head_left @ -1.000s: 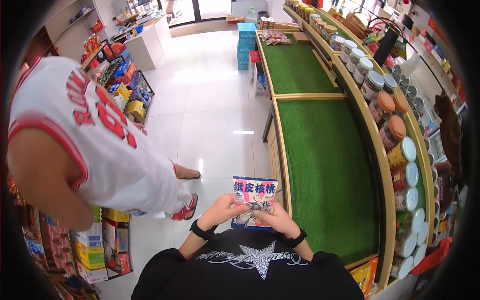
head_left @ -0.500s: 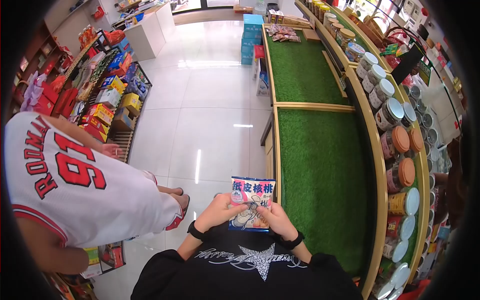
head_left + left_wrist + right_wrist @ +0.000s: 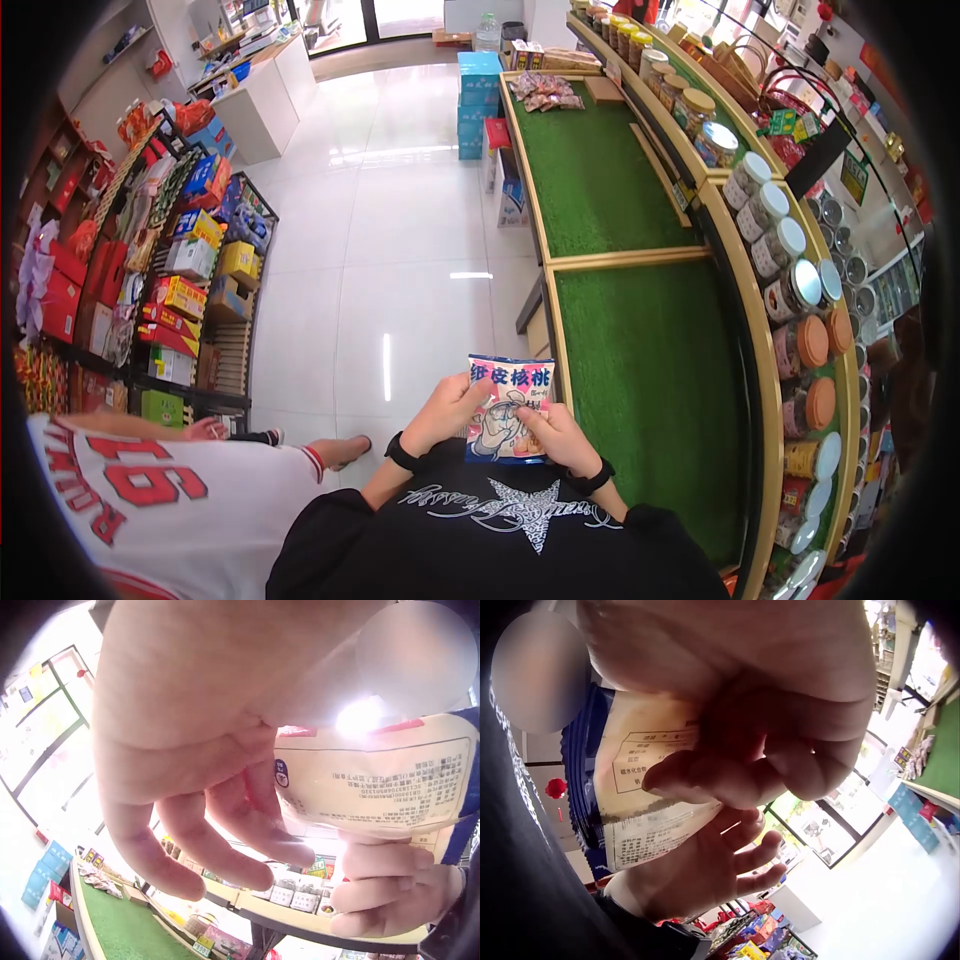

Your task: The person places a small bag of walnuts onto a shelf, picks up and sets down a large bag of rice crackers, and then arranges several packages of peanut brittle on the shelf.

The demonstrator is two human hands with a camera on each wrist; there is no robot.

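In the head view a packet of walnuts (image 3: 510,412), pink and cream with blue ends, is held upright in front of the black shirt. My left hand (image 3: 445,412) pinches its upper left side, thumb on the printed front. On the right side my right hand (image 3: 562,440) grips it, the thumb lying across the middle of the front. Small print covers the back of the packet (image 3: 367,776) in the left wrist view. There the left hand's (image 3: 187,757) outer fingers hang loosely curved below it, while the right hand's (image 3: 382,889) fingers are curled against the back.
A long display stand with green turf (image 3: 650,400) runs along the right, lidded jars (image 3: 795,285) lining its upper shelf. Packed shelves (image 3: 170,290) stand at left. A person in a white jersey (image 3: 180,500) is close on the left. Blue boxes (image 3: 478,105) are stacked ahead by the tiled floor (image 3: 400,240).
My left thumb has shifted from the packet's middle toward its upper left edge. The person in the jersey has slid down toward the lower left of the view. Both hands still hold the packet.
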